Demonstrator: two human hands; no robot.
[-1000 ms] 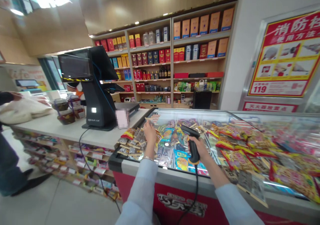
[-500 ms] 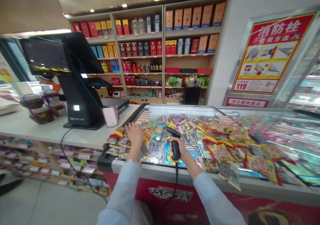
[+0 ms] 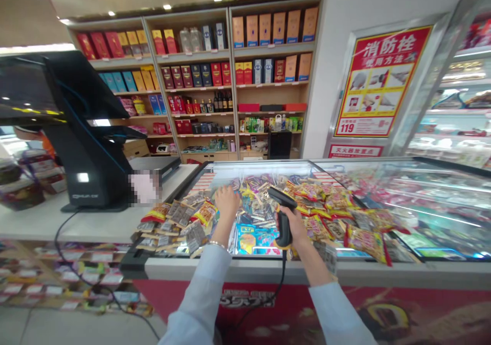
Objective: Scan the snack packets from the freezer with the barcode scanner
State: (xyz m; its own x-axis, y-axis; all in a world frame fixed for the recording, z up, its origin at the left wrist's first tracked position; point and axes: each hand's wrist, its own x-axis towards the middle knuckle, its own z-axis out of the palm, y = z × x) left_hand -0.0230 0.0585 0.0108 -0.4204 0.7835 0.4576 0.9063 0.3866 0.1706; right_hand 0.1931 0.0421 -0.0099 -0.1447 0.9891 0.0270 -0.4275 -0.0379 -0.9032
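Observation:
My right hand (image 3: 294, 225) is wrapped round the grip of a black barcode scanner (image 3: 283, 222), whose head tilts to the upper left and whose cable hangs down the freezer front. Over the freezer's glass top, my left hand (image 3: 227, 201) reaches forward with fingers bent and slightly apart. Its fingertips are hidden, and a bit of blue packet shows beside them. Left of that hand, several snack packets lie in a pile, among them a yellow-and-red packet (image 3: 205, 212) and a grey ice-cream-stick packet (image 3: 194, 235).
More yellow-and-red packets (image 3: 367, 240) lie on the glass at the right. The chest freezer (image 3: 184, 269) spans the front. On the counter (image 3: 34, 227) at left stand a black till (image 3: 95, 181) and lidded tubs (image 3: 21, 194). Shelves of boxes (image 3: 197, 73) line the back wall.
My left hand has moved rightward and away from the left pile, to where the blue packet lay. The scanner has shifted slightly right in my right hand. The view has turned right.

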